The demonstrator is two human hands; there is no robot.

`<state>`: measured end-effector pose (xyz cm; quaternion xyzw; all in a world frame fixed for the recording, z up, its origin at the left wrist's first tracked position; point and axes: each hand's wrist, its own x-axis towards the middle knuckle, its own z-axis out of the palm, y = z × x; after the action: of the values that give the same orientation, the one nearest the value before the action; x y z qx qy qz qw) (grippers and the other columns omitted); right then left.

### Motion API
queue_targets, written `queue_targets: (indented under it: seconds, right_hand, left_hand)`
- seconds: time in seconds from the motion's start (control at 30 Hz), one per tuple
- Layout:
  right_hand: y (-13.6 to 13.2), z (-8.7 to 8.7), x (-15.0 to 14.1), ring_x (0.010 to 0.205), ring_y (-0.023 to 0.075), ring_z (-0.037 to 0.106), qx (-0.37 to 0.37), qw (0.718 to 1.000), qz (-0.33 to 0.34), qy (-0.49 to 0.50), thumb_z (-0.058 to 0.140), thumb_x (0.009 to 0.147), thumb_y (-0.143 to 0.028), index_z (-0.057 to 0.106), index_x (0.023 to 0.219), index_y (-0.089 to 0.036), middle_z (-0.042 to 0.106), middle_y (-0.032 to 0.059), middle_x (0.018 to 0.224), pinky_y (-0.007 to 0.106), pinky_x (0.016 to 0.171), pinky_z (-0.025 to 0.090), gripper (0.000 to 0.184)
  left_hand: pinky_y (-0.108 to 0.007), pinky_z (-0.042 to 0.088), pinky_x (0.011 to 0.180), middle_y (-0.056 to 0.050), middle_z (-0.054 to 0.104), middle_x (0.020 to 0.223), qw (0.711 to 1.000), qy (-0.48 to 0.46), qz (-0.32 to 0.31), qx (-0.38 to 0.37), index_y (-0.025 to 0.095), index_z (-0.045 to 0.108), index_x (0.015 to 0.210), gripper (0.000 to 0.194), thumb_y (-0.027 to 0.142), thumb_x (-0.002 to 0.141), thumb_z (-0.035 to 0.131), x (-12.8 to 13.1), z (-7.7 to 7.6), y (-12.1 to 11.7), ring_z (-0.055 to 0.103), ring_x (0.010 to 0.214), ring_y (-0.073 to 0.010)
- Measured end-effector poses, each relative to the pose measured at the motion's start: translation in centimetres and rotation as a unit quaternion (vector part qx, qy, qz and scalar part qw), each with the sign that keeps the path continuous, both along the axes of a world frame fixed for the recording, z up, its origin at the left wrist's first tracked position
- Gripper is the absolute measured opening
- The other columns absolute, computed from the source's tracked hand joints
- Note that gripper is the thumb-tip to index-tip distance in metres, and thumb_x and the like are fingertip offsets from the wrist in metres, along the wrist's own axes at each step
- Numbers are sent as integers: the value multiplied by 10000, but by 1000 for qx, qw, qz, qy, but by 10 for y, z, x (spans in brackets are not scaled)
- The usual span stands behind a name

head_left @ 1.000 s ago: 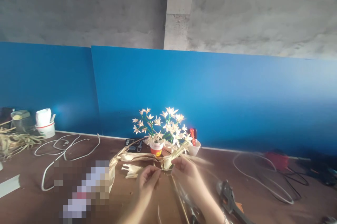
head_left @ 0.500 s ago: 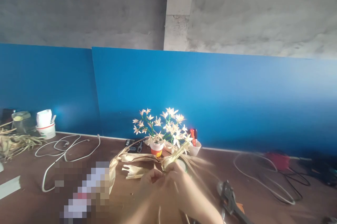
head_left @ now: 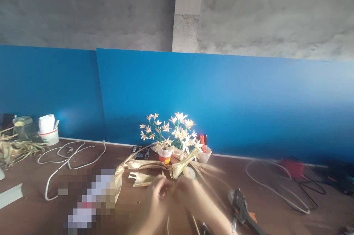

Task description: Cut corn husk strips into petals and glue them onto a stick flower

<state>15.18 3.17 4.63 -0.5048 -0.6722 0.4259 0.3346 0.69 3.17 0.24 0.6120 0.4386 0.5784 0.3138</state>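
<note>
My left hand and my right hand meet low in the middle of the view, over the brown table. Both have curled fingers pressed close together, and whatever lies between them is hidden and blurred. Just beyond them lie dried husks: a torn piece, a long strip and a thicker bundle. A round white roll sits behind my right hand. Farther back, pale husk-like flowers on green stems stand in a paper cup.
To the right lies a black glue gun. White cables loop at left, and another cable at right. A white tub and dried husks stand far left. A blue panel borders the back.
My right hand has drawn slightly back and turned, uncovering more of the white roll. The left fingers have curled differently. The things on the table stay in place.
</note>
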Motion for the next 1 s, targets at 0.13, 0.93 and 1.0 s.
queue_targets:
  seconds: [0.13,0.93,1.0]
  right_hand:
    - [-1,-1,-6,496,104,565,-33,994,-12,102,578,802,-327,546,713,-183,611,-28,583,197,474,402,173]
    - [-12,7,-17,632,179,598,49,994,-87,32,590,713,-213,687,816,-186,671,26,677,254,570,435,144]
    - [-15,9,-18,682,200,610,78,992,-96,-14,585,711,-213,707,777,-196,691,50,721,272,613,449,139]
  left_hand:
    - [-268,483,618,-48,665,694,993,-101,-35,-40,186,744,768,207,381,753,677,-1,-3,0,616,666,-191]
    - [-214,427,500,-1,632,499,964,-231,-5,-136,170,663,576,260,402,591,780,8,-10,8,563,507,-142]
    - [-225,440,518,-12,649,514,967,-219,-3,-132,173,673,571,245,397,604,767,9,-13,8,584,532,-160]
